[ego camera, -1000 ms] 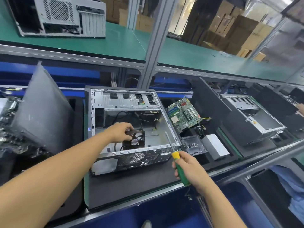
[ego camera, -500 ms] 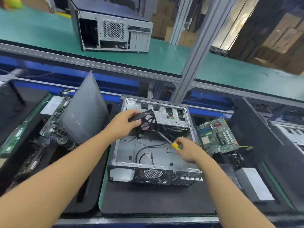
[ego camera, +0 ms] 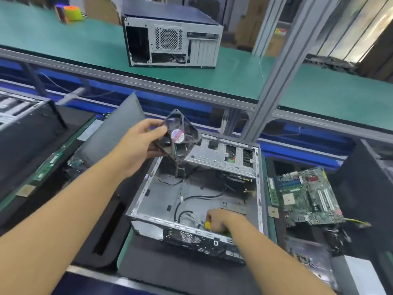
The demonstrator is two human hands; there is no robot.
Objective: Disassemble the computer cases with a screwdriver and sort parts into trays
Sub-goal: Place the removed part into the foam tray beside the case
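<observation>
An open metal computer case (ego camera: pixel 148 194) lies on a black mat in front of me, with loose black cables inside. My left hand (ego camera: pixel 136 143) holds a black case fan (ego camera: pixel 180 135) lifted above the case's far left corner; its thin wires trail down into the case. My right hand (ego camera: pixel 221 222) rests inside the case near its front wall and grips a screwdriver with a yellow and green handle (ego camera: pixel 207 225); the shaft is hidden.
A green motherboard (ego camera: pixel 306 196) lies in the tray on the right, with a white box (ego camera: pixel 359 273) below it. A grey side panel (ego camera: pixel 110 133) leans at the left over more boards. Another case (ego camera: pixel 172 37) stands on the green upper shelf. A metal post (ego camera: pixel 274 69) rises behind.
My left hand has pulled the fan out of the case and raised it up and to the left. My right hand with the screwdriver moved down into the case.
</observation>
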